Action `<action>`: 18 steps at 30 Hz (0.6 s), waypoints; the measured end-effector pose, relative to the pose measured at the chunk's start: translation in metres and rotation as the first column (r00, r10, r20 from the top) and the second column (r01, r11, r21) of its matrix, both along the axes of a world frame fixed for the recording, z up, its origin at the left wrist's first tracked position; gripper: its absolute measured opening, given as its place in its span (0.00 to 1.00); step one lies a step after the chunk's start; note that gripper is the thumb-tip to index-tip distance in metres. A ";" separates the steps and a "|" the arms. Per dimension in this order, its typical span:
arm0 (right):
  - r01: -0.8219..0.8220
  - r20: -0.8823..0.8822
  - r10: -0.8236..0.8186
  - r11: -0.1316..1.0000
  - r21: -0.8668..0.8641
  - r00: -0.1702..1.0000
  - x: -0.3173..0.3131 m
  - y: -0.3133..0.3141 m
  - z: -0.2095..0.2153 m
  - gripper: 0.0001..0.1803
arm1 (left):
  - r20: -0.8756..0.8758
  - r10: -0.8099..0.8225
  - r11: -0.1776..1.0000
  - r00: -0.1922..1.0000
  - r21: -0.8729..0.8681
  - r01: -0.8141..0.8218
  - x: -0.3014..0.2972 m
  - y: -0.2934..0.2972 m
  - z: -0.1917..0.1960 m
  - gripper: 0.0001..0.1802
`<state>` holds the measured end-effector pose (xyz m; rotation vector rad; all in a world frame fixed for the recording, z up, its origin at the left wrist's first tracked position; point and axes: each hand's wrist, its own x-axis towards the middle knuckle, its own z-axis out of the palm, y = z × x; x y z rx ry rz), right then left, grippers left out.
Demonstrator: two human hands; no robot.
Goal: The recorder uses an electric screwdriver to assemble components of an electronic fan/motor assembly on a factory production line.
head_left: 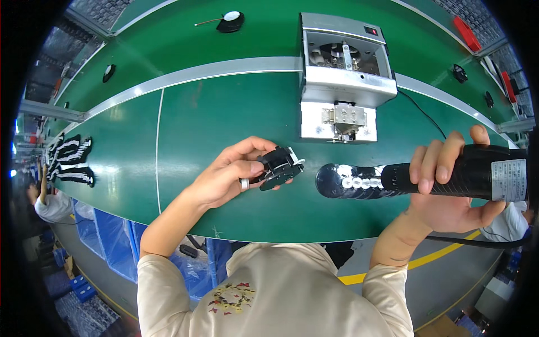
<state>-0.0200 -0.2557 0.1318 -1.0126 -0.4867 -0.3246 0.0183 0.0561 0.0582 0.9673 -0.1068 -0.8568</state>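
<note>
My left hand is closed around a small black plastic assembly with a white piece along its right edge. It holds the part just above the green table, thumb and fingers on its left side. On the right, my right hand grips a thick black corded tool that looks like an electric screwdriver, pointed left toward the part. A gap separates the tool's rounded glossy front from the assembly. No bit shows at the tip.
A silver screw feeder stands beyond my hands. Past a metal rail, a black part with a white disc and wire lies on the green surface. A striped black-and-white knit item lies far left, near another person's sleeve. Blue bins stand below.
</note>
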 end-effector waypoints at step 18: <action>-0.229 0.134 0.221 0.972 0.045 0.966 0.018 -0.019 0.001 0.37 | 0.919 -0.251 0.526 0.305 0.394 -0.754 0.134 0.066 -0.025 0.29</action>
